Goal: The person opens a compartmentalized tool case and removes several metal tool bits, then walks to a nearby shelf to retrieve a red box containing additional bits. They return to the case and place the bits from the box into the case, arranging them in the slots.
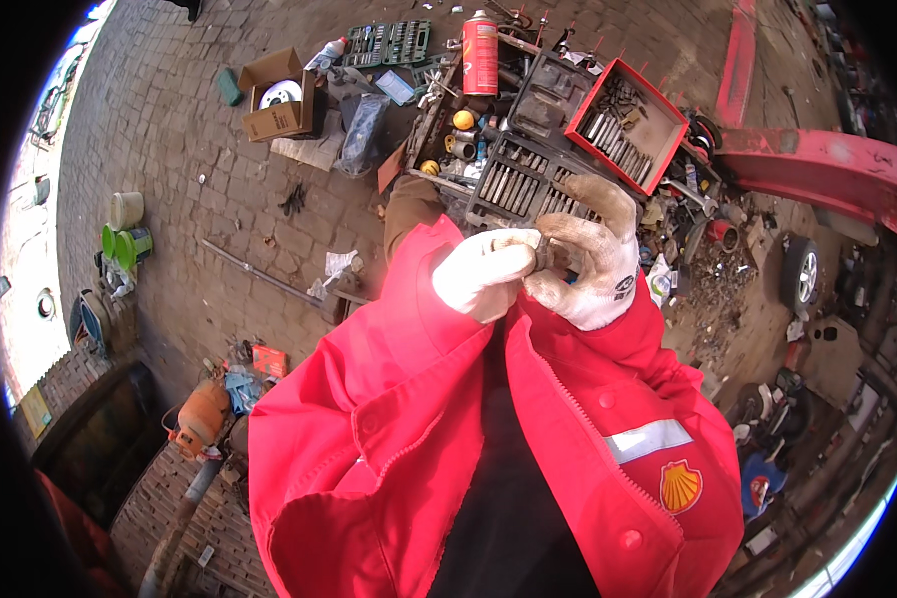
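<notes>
My two white-gloved hands meet in front of my chest, in red jacket sleeves. My left hand [485, 269] is closed, its thumb and fingers pinching a small dark metal part [543, 253] at one side. On the other side my right hand [598, 254] curls its thumb and fingertips round the same part; its glove is stained brown on the fingers. The gloves cover most of the part, so its exact kind cannot be told. Just beyond my hands lies a black socket case [516, 179] with several metal sockets and bits.
A red metal tray [666, 149] of sockets rests on the case. A red spray can [479, 55] stands behind. Left of it are a cardboard box [277, 122] and a green socket set [389, 44]. A red steel beam [822, 164] and a wheel [800, 274] are at right.
</notes>
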{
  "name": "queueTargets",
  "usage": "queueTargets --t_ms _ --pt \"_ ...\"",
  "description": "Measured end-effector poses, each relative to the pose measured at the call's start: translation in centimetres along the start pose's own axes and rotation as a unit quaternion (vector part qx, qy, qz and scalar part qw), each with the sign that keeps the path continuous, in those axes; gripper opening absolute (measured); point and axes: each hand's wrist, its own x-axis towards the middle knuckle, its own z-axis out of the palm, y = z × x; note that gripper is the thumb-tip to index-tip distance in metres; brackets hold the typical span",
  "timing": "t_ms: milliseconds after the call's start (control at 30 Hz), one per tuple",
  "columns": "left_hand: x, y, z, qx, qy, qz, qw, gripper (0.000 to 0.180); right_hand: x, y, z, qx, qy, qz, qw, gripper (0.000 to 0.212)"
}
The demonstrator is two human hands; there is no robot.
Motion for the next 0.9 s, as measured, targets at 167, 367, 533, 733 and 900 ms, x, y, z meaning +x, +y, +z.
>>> queueTargets --t_ms 167,367,533,733,900 --pt "-0.4 -1.0 0.2 -0.019 0.075 0.026 0.997 0.031 -1.6 0.0 1.6 0.265 0.012 0.117 0.957 0.049" --pt "-0.6 -0.8 0.9 -0.026 0.107 0.011 0.994 0.036 -1.7 0.1 2.0 0.244 -0.003 0.096 0.965 0.050" --pt "-0.5 -0.4 0.9 -0.001 0.058 0.003 0.998 0.043 -1.5 -0.6 1.3 0.133 -0.010 0.093 0.987 0.052" --pt "-0.5 -0.7 0.8 -0.034 0.042 0.026 0.998 0.043 -1.5 -0.8 1.3 0.125 0.010 0.092 0.988 0.050" --pt "-0.5 -0.7 1.1 -0.001 0.048 0.024 0.999 0.040 -1.5 -0.6 1.1 0.143 0.004 0.104 0.984 0.050"
